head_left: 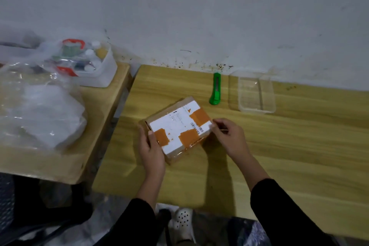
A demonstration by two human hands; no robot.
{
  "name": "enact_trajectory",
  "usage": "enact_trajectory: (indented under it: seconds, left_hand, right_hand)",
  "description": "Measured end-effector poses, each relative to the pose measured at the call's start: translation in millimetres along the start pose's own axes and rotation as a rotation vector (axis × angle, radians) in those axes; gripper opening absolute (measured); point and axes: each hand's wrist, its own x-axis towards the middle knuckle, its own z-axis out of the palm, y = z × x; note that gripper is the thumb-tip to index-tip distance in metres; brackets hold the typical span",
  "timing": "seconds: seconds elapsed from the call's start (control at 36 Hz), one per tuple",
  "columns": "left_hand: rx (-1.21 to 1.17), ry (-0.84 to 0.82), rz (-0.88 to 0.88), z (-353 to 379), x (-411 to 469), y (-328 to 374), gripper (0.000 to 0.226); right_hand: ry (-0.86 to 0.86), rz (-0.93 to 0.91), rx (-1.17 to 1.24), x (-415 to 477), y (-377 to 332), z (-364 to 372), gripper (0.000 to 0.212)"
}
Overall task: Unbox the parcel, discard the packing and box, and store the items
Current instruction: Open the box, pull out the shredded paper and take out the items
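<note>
A small brown cardboard parcel (177,128) lies flat on the wooden table (279,146), sealed, with a white shipping label and orange patches on top. My left hand (151,148) grips its near-left edge, thumb on the top. My right hand (227,136) pinches at the parcel's right edge, fingers closed on the label corner or tape there. A green utility knife (215,91) rests beyond the parcel, untouched. A clear empty plastic container (255,94) stands to the knife's right near the wall.
A second wooden table (99,106) to the left carries a white bin (99,74) of small bottles and large clear plastic bags (40,110). A stained white wall runs behind. A white shoe (183,221) shows on the floor below the table's near edge.
</note>
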Motion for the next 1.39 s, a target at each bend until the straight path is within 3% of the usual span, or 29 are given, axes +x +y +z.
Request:
enact_trajectory:
  seconds: [0.11, 0.22, 0.39, 0.67, 0.83, 1.03, 1.14, 1.39]
  left_hand:
    - [-0.005, -0.047, -0.005, 0, -22, 0, 0.040]
    - [-0.009, -0.119, -0.003, 3, -36, -6, 0.040]
    - [-0.042, -0.176, -0.052, 3, -33, -8, 0.040]
    - [-0.059, -0.350, -0.118, -8, -14, -10, 0.041]
    - [-0.146, -0.336, -0.175, -9, -13, -10, 0.041]
    - [-0.142, -0.319, -0.164, -5, -14, -8, 0.042]
    - [-0.039, -0.298, -0.071, 0, -17, -5, 0.040]
    - [0.173, -0.344, 0.280, 25, -5, 35, 0.055]
  right_hand:
    - [0.043, -0.062, -0.063, -37, 17, -14, 0.009]
    - [0.115, -0.296, -0.183, -58, 25, -31, 0.015]
    - [-0.115, -0.480, -0.300, -63, 22, -36, 0.020]
    - [-0.174, -0.458, -0.269, -54, 16, -31, 0.010]
    - [-0.172, -0.472, -0.402, -53, 16, -24, 0.015]
    - [-0.056, -0.526, -0.345, -48, -15, -34, 0.013]
    - [0.026, -0.516, -0.280, -31, -45, -41, 0.013]
    - [0.034, -0.406, -0.123, 25, -83, -41, 0.013]
